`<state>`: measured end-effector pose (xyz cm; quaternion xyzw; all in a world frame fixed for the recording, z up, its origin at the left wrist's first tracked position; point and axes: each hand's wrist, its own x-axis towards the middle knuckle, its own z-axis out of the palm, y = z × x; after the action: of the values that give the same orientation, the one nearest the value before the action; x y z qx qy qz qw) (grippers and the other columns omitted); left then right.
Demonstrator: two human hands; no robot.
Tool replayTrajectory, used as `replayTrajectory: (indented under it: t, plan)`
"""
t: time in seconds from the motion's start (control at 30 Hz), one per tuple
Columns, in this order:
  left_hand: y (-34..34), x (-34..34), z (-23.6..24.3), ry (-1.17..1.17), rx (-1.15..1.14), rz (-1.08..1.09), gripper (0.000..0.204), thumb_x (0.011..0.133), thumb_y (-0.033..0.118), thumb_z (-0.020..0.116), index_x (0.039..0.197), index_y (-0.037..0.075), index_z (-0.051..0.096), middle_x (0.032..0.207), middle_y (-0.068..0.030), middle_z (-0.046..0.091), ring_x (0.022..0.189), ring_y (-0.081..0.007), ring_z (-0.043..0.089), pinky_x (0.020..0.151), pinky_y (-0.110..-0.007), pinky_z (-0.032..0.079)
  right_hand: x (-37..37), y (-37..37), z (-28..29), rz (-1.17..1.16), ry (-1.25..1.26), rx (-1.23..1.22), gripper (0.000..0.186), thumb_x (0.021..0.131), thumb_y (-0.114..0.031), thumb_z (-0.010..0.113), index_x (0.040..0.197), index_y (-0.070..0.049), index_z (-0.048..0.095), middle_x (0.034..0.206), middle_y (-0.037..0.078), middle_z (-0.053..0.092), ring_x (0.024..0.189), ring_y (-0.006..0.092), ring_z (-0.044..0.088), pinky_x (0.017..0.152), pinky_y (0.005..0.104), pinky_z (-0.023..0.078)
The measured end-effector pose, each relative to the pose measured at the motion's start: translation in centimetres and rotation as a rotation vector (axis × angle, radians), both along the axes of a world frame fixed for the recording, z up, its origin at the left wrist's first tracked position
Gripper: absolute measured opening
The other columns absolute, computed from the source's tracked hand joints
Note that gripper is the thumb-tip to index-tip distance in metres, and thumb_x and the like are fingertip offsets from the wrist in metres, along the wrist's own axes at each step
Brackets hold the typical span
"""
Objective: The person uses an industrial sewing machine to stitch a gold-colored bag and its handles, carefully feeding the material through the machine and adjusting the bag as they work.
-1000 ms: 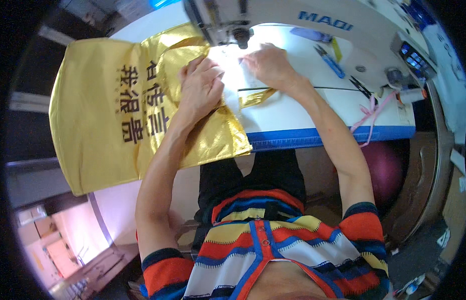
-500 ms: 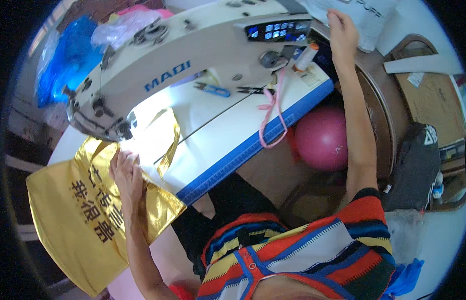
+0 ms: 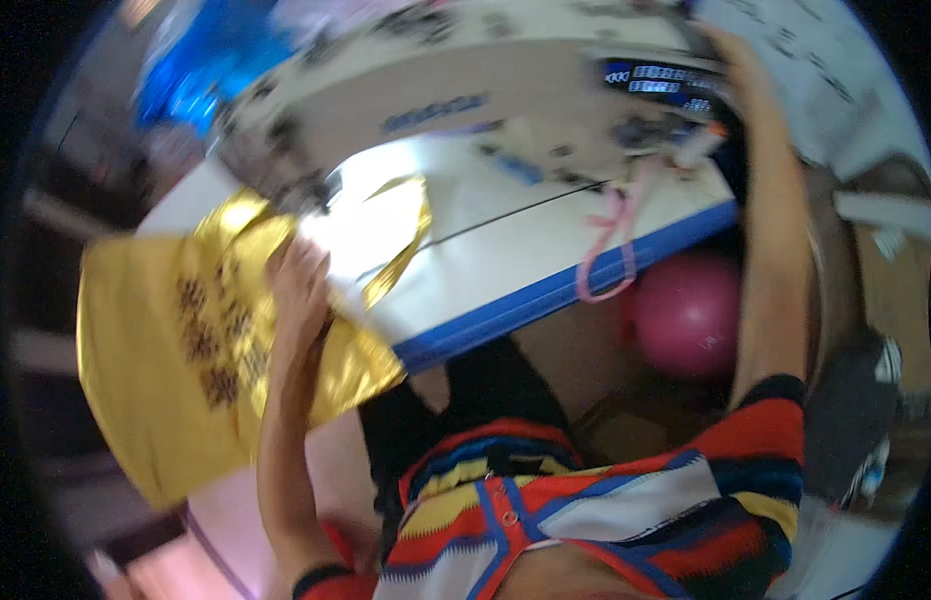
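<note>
The gold bag (image 3: pixel 146 360) lay flattened toward 9 o'clock, dark characters printed on its face and its inside hidden; its gold strap (image 3: pixel 418 230) curved over the table at 10 to 11 o'clock. The left hand (image 3: pixel 302 285) rested on the bag, just below the lit needle end of the sewing machine (image 3: pixel 386 110), fingers close together. The right hand (image 3: pixel 734 52) was raised between 1 and 2 o'clock, near the machine's control panel (image 3: pixel 666 85); blur made it impossible to tell whether either hand's fingers were gripping anything.

On the blue-edged white table (image 3: pixel 506 245), a blue-handled tool (image 3: pixel 516 167) lay between 12 and 1 o'clock, an orange-topped spool (image 3: pixel 696 147) stood at 2, and a pink ribbon (image 3: pixel 608 235) hung over the edge.

Beyond, crumpled blue plastic (image 3: pixel 211 70) sat between 10 and 11 o'clock, a pink ball (image 3: pixel 691 315) at 3, with brown cardboard (image 3: pixel 894 300) farther out.
</note>
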<state>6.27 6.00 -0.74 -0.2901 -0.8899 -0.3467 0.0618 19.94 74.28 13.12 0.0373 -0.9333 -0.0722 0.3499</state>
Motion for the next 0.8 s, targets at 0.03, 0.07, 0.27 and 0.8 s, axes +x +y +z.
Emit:
replayTrajectory:
  t: [0.03,0.07,0.27,0.8]
  plan:
    - [0.6,-0.5,0.3,0.158,-0.189,-0.072,0.029,0.083,0.024,0.049,0.094,0.003,0.066,0.106,-0.0094,0.059,0.102,-0.0282,0.052,0.094,-0.042,0.033,0.7,0.3,0.9,-0.042,-0.061,-0.273,0.04,0.088,-0.036,0.059,0.115,-0.007,0.062,0.107,0.006,0.061,0.094,0.0216,0.057,0.084,0.0317,0.047]
    - [-0.9,-2.2,-1.6,0.126,-0.087,-0.173,0.03,0.083,0.025,0.049,0.095,0.003,0.066,0.107,-0.0086,0.06,0.11,-0.0261,0.049,0.097,-0.042,0.029,-0.4,-0.3,1.7,-0.086,-0.083,-0.68,0.038,0.088,-0.035,0.059,0.113,-0.007,0.063,0.105,0.006,0.063,0.092,0.0203,0.058,0.082,0.0312,0.048]
    - [1.6,0.3,0.4,0.159,-0.167,0.001,0.03,0.083,0.021,0.048,0.095,0.005,0.07,0.112,-0.0073,0.06,0.119,-0.0264,0.044,0.101,-0.042,0.022,-1.5,-0.5,5.6,-0.463,-0.12,-1.614,0.032,0.088,-0.026,0.061,0.107,0.0,0.064,0.097,0.009,0.067,0.08,0.0179,0.064,0.068,0.0296,0.054]
    - [3.4,2.0,2.4,0.023,-0.317,0.084,0.042,0.086,0.037,0.051,0.089,0.0,0.069,0.114,-0.0104,0.056,0.123,-0.032,0.041,0.102,-0.062,0.017,6.2,7.0,1.1,-0.262,-0.242,-1.465,0.047,0.088,-0.044,0.061,0.125,-0.018,0.055,0.114,-0.003,0.057,0.103,0.0108,0.05,0.083,0.0295,0.042]
